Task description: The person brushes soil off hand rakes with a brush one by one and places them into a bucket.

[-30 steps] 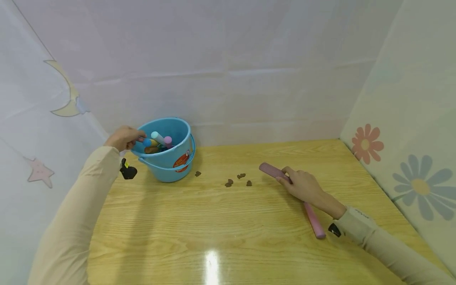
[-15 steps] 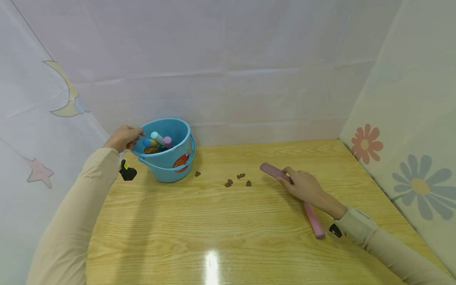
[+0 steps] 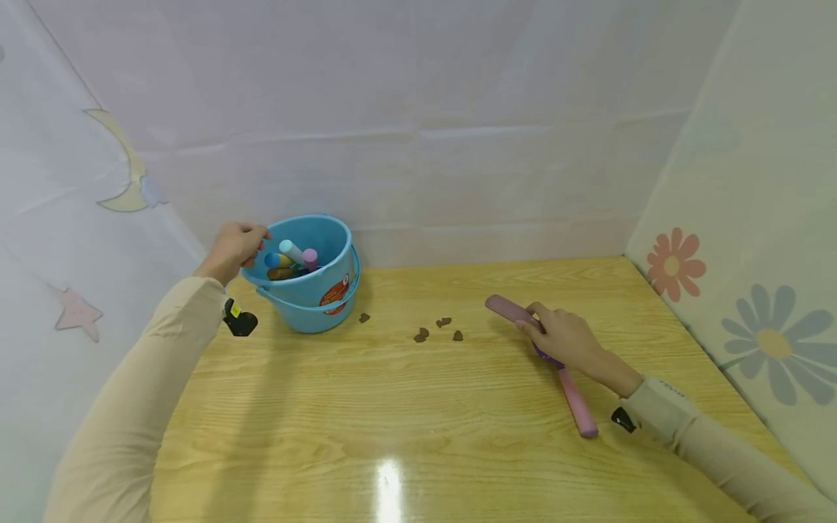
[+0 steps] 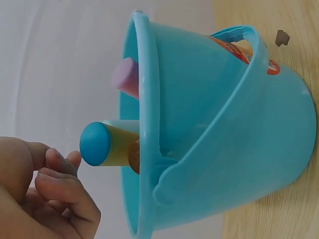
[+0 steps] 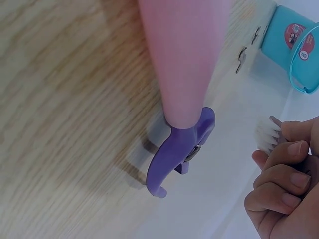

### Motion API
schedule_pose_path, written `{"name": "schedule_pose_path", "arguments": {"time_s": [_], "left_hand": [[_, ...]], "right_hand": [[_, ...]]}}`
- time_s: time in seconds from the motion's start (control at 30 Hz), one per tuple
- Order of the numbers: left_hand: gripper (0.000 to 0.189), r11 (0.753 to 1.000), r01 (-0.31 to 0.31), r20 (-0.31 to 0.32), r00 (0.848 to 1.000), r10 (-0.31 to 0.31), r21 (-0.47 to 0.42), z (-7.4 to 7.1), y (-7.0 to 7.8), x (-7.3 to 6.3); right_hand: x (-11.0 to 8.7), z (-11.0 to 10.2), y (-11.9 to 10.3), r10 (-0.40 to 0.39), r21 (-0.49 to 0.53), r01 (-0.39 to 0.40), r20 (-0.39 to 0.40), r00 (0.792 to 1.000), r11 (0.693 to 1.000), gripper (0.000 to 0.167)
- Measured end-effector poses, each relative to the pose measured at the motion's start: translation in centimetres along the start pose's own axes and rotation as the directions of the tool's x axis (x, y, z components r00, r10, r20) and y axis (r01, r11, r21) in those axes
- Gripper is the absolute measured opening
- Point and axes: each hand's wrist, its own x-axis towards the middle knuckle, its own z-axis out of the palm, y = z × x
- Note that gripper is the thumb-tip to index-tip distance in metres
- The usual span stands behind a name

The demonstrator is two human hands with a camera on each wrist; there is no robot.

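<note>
My right hand (image 3: 567,338) grips a mauve brush (image 3: 513,310) just above the table. Its white bristles (image 5: 268,137) face down in the right wrist view. Beneath that hand lies a peeler (image 3: 578,403) with a pink handle and a purple head (image 5: 174,159), the head partly hidden by the hand in the head view. My left hand (image 3: 234,250) hovers at the left rim of a blue bucket (image 3: 307,294), fingers loosely curled and holding nothing. Right beside its fingertips is the blue end of a yellow handle (image 4: 97,144) in the bucket.
Several handles stand in the bucket, among them a pale-blue one (image 3: 290,252), a pink one (image 3: 310,258) and a brown one (image 3: 280,274). Small brown scraps (image 3: 421,335) dot the wooden table (image 3: 366,421). Fabric walls (image 3: 418,167) rise behind and at both sides.
My right hand has shifted slightly right with the brush, and the peeler's purple head now shows. My left hand has risen a little and drawn away from the blue-ended handle.
</note>
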Motion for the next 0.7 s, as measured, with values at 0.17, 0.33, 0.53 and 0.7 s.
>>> {"name": "schedule_pose_path", "arguments": {"time_s": [0.17, 0.33, 0.53, 0.7], "left_hand": [[0.043, 0.999, -0.037, -0.026, 0.999, 0.038, 0.032, 0.4, -0.2, -0.3], [0.043, 0.994, -0.063, -0.055, 0.996, 0.068, 0.095, 1.0, -0.3, -0.5], [0.042, 0.991, -0.092, -0.084, 0.991, 0.100, 0.095, 1.5, 0.1, -1.0], [0.041, 0.987, -0.105, -0.106, 0.987, 0.118, 0.120, 2.0, 0.7, -1.5]], "right_hand": [[0.2, 0.0, 0.4, 0.023, -0.006, -0.023, 0.016, 1.000, 1.000, 0.040], [0.2, 0.1, 0.9, 0.020, -0.002, -0.020, 0.026, 0.999, 1.000, 0.042], [0.2, 0.3, 1.5, 0.020, 0.004, -0.020, 0.046, 0.999, 1.000, 0.044], [0.2, 0.3, 1.6, 0.038, 0.017, -0.039, 0.067, 0.997, 0.999, 0.046]]}}
